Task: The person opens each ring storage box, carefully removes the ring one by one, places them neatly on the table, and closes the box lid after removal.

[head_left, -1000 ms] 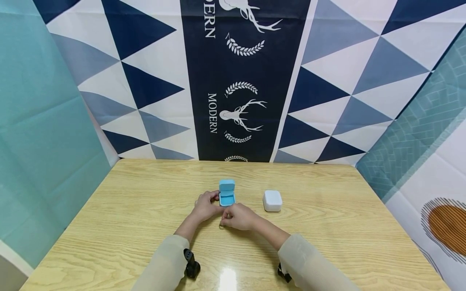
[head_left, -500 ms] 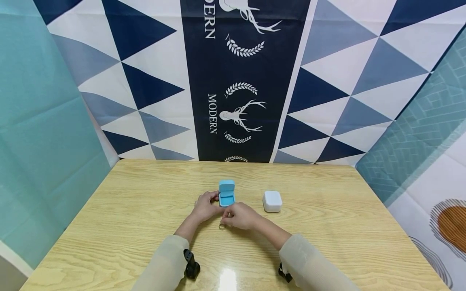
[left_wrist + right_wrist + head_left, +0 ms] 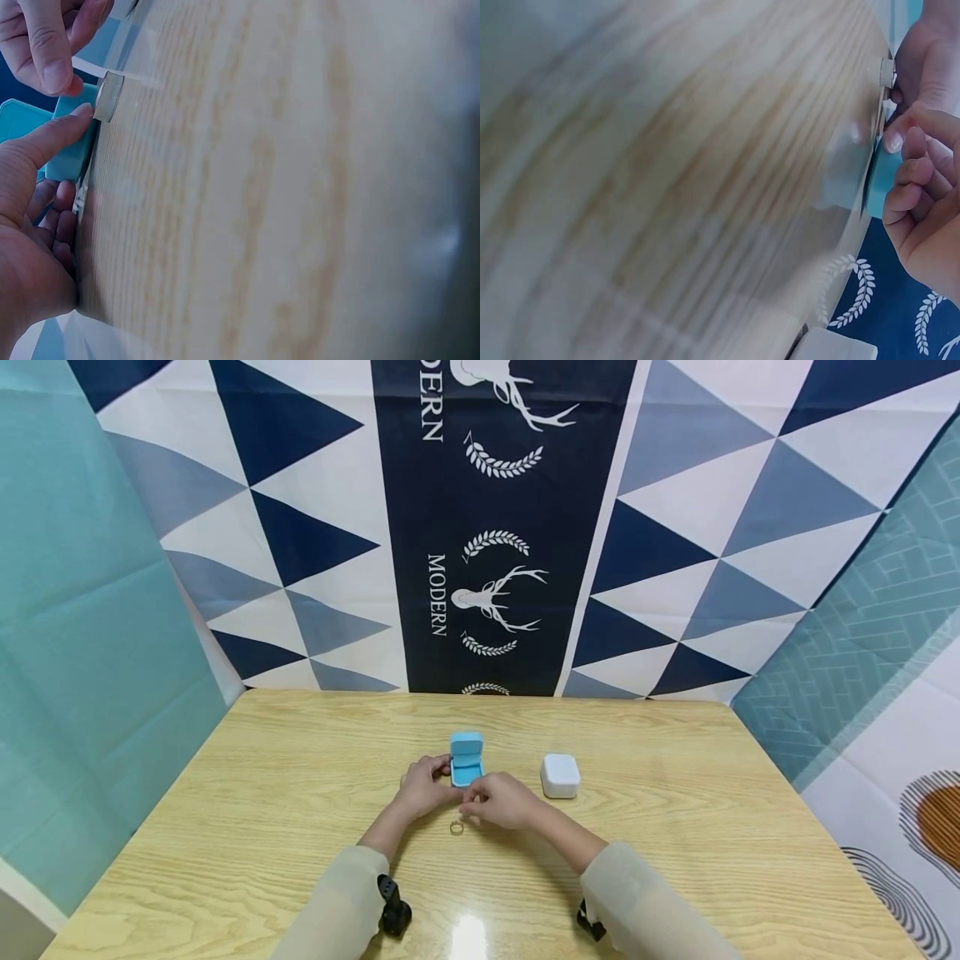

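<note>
A small light-blue ring box (image 3: 467, 768) stands on the table with its lid up. My left hand (image 3: 426, 789) holds it from the left, thumb along the front and fingers at the side; in the left wrist view the thumb touches the blue box (image 3: 73, 142). A thin gold-coloured ring (image 3: 457, 828) rests on the table in front of the box; it also shows as a ring (image 3: 109, 96) in the left wrist view. My right hand (image 3: 501, 800), fingers loosely bent, hovers just right of the ring and holds nothing visible.
A white rounded box (image 3: 560, 776) stands right of the blue one. Wood-grain table (image 3: 300, 752) surrounds them, with a patterned cloth (image 3: 480, 527) behind. A faint thin arc beside my left hand is too small to make out.
My right hand has let go of the ring and drawn slightly up and to the right. The ring now lies apart from the fingers. The left hand and blue box have stayed put.
</note>
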### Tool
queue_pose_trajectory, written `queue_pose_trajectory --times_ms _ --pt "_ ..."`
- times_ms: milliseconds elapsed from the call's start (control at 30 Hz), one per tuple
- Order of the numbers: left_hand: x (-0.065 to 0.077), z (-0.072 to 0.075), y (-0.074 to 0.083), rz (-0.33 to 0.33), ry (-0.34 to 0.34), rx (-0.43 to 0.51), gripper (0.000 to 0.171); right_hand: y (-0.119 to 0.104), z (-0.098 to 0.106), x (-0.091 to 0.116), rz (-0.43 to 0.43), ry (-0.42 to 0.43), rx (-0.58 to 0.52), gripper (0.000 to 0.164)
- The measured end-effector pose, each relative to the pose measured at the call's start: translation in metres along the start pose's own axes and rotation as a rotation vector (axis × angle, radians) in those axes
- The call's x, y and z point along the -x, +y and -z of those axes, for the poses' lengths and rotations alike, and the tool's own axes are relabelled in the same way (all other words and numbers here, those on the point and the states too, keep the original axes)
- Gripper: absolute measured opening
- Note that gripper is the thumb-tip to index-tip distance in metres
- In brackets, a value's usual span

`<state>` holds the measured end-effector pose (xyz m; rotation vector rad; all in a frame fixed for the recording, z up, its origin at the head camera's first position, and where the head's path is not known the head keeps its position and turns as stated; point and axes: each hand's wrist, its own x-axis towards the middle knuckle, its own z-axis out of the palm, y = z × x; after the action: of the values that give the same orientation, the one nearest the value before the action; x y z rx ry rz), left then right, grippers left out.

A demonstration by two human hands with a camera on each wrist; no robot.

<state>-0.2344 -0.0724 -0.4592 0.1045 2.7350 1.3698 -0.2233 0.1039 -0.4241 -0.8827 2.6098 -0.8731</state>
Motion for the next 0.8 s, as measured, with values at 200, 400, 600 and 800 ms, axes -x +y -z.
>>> queue_pose_trajectory --times_ms 200,400,600,800 --pt "-0.001 0.000 0.000 -0.017 0.001 -0.001 0.068 0.003 0.003 0.000 -0.017 0.012 -0.025 0.014" --pt "-0.001 0.000 0.000 -0.018 -0.003 0.000 0.069 0.004 0.005 0.000 -0.046 0.029 -0.026 0.015" --pt "0.000 0.001 0.001 -0.016 -0.009 0.021 0.068 0.006 0.008 0.000 -0.045 0.072 -0.009 0.017" --pt "0.000 0.001 0.001 -0.025 -0.007 0.013 0.073 0.007 0.012 0.001 -0.064 0.086 -0.031 0.016"
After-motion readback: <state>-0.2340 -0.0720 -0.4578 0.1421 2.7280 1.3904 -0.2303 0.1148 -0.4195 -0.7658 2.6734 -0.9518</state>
